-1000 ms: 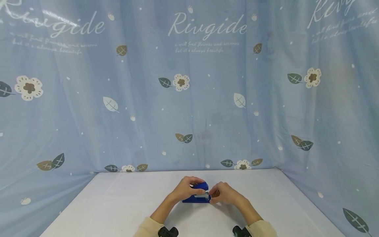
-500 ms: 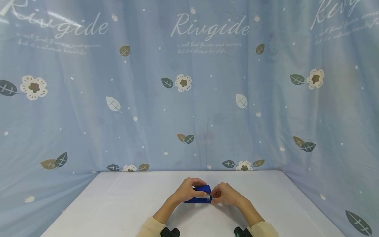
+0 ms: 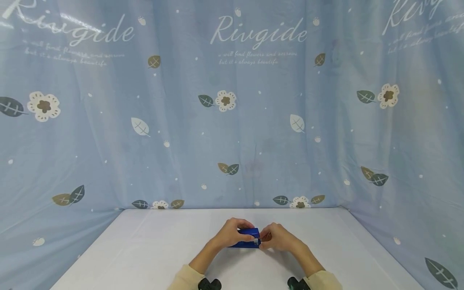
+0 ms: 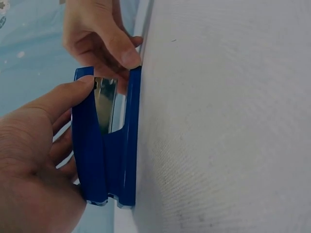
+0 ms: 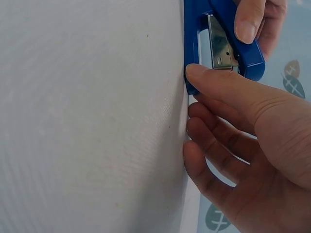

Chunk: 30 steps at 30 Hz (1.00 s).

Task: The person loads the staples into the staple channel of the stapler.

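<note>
A blue stapler [image 3: 249, 232] stands on its base on the white table, front end to the right. My left hand [image 3: 228, 233] grips its upper arm, thumb on the near side and fingers over the far side. At the front, my right hand [image 3: 280, 237] pinches the tip of the stapler's base [image 5: 191, 53], the thumb pressed on it. Its other fingers curl loosely beside the table surface in the right wrist view. Between arm and base the metal staple magazine [image 4: 106, 102] shows, with a gap under it.
A white cloth covers the table [image 3: 152, 249]. Behind and to the sides hangs a light blue curtain [image 3: 253, 133] printed with leaves and flowers. Black wrist devices [image 3: 209, 284] sit at both cream sleeves [image 3: 324, 280].
The stapler's upper arm has come down toward the base under my left hand, and less of the magazine shows. My right hand stays at the front end. The head view has shifted slightly.
</note>
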### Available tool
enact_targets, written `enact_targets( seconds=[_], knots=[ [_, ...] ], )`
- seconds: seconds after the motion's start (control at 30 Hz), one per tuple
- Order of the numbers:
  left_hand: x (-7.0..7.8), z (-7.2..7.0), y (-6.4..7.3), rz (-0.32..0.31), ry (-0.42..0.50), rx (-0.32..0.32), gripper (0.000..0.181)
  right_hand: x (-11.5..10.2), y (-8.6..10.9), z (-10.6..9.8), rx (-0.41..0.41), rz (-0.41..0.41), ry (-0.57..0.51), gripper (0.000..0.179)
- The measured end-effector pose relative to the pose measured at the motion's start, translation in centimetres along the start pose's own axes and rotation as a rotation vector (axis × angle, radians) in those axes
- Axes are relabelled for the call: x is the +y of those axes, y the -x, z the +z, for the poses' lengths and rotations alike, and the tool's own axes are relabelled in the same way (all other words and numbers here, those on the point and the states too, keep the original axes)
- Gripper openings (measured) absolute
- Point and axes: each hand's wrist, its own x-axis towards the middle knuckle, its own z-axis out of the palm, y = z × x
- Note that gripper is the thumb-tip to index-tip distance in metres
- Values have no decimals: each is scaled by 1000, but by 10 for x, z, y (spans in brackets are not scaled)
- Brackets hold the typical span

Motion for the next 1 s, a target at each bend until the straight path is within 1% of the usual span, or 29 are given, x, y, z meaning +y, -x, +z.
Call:
enact_targets(
  seconds=[0.37,0.53,0.63,0.73,0.8,0.9,1.0],
  knots=[
    [-1,0,3,-5,-1,-6,30,2,-1,1,-2,-12,-20,25],
    [2,-3,6,5,-28,-17,33,1,-1,2,4,-19,-8,23],
    [5,-6,10,2,-50,-34,37,-2,2,3,9,-28,16,23],
    [7,-11,18,-5,-121,-37,42,-6,5,3,10,-9,58,25],
    [8,-17,25,-8,-187,-26,46,-9,9,2,21,12,99,31],
    [7,-27,37,-11,-290,6,52,-12,16,-2,57,57,160,44],
    [5,-39,50,-21,-370,45,58,-16,26,-9,110,83,189,56]
  ],
)
